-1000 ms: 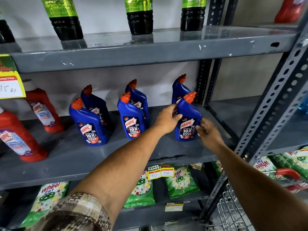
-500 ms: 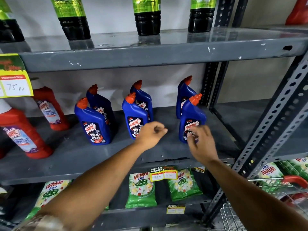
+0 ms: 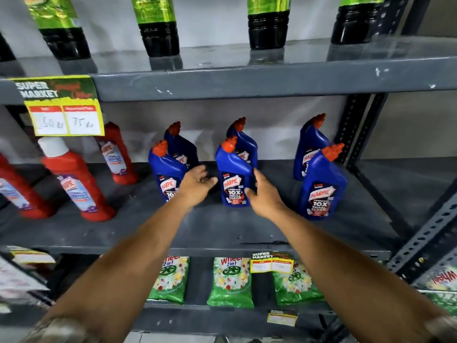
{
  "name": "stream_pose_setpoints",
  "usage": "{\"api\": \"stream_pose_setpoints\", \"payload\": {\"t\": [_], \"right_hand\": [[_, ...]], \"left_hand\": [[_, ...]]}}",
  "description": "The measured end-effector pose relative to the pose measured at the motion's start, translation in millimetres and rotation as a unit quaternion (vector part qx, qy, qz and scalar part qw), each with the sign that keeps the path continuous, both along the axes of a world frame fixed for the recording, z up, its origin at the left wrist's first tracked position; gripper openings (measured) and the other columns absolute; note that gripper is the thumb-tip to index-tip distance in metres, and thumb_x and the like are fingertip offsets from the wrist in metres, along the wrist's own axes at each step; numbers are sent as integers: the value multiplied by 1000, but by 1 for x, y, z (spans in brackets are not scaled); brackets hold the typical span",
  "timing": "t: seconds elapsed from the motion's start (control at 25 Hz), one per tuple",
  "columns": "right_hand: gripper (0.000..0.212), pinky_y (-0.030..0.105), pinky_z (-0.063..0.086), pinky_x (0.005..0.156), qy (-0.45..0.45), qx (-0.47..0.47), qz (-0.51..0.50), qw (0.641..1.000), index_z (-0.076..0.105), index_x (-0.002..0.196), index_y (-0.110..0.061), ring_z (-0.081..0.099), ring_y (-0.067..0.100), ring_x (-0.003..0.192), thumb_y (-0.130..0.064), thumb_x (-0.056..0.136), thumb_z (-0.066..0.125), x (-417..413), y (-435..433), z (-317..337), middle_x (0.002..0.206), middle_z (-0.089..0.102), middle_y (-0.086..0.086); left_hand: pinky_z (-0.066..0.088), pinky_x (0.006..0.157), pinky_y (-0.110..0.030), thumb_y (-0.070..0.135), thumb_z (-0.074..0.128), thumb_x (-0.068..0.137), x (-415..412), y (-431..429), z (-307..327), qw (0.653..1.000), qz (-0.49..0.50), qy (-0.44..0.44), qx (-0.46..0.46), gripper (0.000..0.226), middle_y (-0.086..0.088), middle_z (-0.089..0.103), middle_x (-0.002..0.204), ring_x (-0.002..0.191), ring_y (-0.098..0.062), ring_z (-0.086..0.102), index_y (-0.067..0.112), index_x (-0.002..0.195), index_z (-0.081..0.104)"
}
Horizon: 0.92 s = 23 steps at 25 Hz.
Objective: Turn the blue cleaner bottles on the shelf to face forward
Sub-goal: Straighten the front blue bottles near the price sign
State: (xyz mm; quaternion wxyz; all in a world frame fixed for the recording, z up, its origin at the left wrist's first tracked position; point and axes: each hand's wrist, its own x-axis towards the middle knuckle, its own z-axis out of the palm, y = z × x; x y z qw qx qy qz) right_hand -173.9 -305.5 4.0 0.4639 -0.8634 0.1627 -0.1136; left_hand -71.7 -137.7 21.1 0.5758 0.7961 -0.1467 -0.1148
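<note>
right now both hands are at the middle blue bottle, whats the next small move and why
Probably close the left hand onto the middle front bottle: the right hand already touches its right side, the left is just short of it. Its label looks nearly forward, so only a slight twist.

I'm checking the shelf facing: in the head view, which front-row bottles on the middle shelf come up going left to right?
White-capped red bottle → left blue bottle → middle blue bottle, between both hands → right blue bottle.

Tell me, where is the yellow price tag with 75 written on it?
The yellow price tag hangs from the front edge of the upper shelf at the left of the view, just above the red bottles.
</note>
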Motion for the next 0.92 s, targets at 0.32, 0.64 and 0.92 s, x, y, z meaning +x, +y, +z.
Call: {"api": "stream_pose_setpoints", "payload": {"t": [0.32,0.64,0.92], "right_hand": [[47,26,45,89,-43,-8,-30,999,41,140,-21,60,23,116,-20,95,53,8,-8,-4,129,62,8],[46,36,51,95,-46,-14,-34,998,42,139,-23,60,22,117,-23,95,54,-17,-6,-7,129,62,6],[47,38,52,93,-35,-11,-35,999,39,141,-22,59,22,117,-24,96,53,-30,4,-6,133,60,6]], "left_hand": [[48,102,-41,19,62,86,7,-11,-13,992,-58,-112,24,29,0,72,111,106,-12,66,16,114,67],[49,100,-36,15,62,87,-19,-5,-10,991,-62,-116,16,25,9,72,102,102,-9,66,18,112,68],[51,97,-39,17,61,88,-31,2,-10,990,-61,-126,33,23,4,73,103,99,-11,67,17,110,68]]}}
